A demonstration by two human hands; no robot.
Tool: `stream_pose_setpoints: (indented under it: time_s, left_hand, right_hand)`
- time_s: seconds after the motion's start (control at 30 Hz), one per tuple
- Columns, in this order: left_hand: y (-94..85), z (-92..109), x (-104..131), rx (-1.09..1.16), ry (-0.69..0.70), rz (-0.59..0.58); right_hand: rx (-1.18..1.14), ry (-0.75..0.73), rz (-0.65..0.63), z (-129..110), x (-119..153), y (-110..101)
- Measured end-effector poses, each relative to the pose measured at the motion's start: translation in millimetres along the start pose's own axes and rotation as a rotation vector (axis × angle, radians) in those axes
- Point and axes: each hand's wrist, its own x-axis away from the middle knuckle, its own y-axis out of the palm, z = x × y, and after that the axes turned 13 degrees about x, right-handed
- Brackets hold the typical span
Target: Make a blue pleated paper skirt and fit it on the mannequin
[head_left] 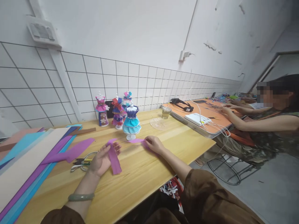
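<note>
A strip of purple crepe paper hangs over the fingers of my left hand, its loose end falling toward the tabletop. The thumb presses it while the other fingers are partly spread behind. To the right, my right hand pinches another stretch of purple paper; whether both stretches are one piece I cannot tell. Just beyond the hands stands a small dress form in a blue ruffled dress. Scissors with pale handles lie left of my left wrist, partly hidden by it.
Coloured paper sheets cover the table's left side. More dressed forms stand by the tiled wall. A glass cup and a round mat with small bits are farther right. At an orange table, a co-worker's hands are busy.
</note>
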Motion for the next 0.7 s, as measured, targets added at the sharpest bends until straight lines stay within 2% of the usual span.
stream_pose_setpoints:
  time_s: [0.2,0.37,0.53,0.7]
  left_hand:
    - [0.4,23,-2,0.162,0.187,-0.092]
    - [0.2,35,-1,0.184,0.313,-0.064]
    - [-5.3,44,0,0.142,0.406,-0.03]
    - [-11.4,47,-3,0.128,0.46,0.016]
  right_hand:
    - [-0.19,-0.157,-0.193,-41,-1,3]
    - [-0.401,-0.202,-0.356,-66,-18,9]
    - [-0.584,-0.176,-0.413,-84,-27,25]
    - [-0.72,-0.106,-0.417,-87,-22,46]
